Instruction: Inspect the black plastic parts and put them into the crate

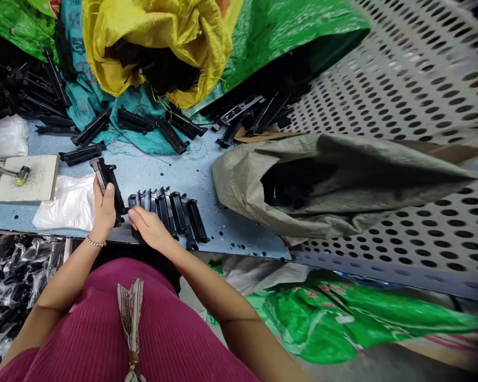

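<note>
My left hand is wrapped round a long black plastic part, with the thumb lying along its side. The part is held tilted above the blue tabletop. My right hand is closed in a pinch at the lower end of that part; what sits between its fingertips is too small to tell. Just beyond the right hand, a row of several slim black pieces lies side by side on the table. A stack of clear plastic bags lies beside my left hand.
Loose black parts lie along the back. A yellow sack stands open behind them; a grey sack lies open at right. At left, a hammer-like tool rests on a pale block. Bagged parts fill the lower left.
</note>
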A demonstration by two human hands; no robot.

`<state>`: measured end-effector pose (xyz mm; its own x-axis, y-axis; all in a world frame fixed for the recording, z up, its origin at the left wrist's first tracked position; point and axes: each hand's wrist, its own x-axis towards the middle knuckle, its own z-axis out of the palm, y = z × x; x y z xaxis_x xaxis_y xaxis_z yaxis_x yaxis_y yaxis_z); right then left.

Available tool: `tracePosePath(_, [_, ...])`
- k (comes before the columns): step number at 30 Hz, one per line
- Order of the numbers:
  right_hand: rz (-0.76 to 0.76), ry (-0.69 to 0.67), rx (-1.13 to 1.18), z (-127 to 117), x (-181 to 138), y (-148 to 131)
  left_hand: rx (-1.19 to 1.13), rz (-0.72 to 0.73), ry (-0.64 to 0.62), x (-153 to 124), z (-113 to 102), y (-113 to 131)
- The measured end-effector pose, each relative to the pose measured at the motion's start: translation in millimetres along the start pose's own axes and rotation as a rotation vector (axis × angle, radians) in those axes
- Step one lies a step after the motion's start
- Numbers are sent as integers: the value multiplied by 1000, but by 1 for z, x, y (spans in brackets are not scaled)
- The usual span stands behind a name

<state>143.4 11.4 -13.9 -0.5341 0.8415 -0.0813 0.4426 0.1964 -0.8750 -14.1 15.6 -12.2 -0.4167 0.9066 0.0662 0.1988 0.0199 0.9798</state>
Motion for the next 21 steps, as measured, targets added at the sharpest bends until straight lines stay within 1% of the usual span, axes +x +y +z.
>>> tracePosePath(2, [2,57,157,2,0,1,0,-78,20,-8,3,0])
tracePosePath(3, [-6,89,228,3,0,2,4,-91,-10,-11,3,1])
tracePosePath(5, [26,105,377,6,-1,3,49,-20,-132,-17,-4,0])
tracePosePath(6, [73,106,458,6,-1,5,104,44,-184,-19,-11,-2])
tracePosePath(7, [129,113,541,7,-2,6,188,111,-209,-21,-19,-4])
tracePosePath(9, [230,123,703,5,-5,9,435,208,-171,-23,-40,-12])
tracePosePath(11, [292,119,837,4,-7,9,685,239,-117,-22,-61,-24])
tracePosePath(12, [310,112,888,4,-7,8,763,238,-118,-21,-69,-30])
tracePosePath(13, [323,104,930,5,-7,6,791,231,-132,-18,-77,-35])
tracePosePath(14, [330,97,966,6,-6,4,768,213,-148,-15,-82,-40])
tracePosePath(16, [329,93,1028,10,-5,-2,618,141,-131,-5,-92,-47])
tracePosePath(19, [313,81,1100,15,-1,-10,350,-8,-88,12,-102,-49])
tracePosePath(21, [302,62,1140,18,4,-15,240,-80,-114,20,-107,-49])
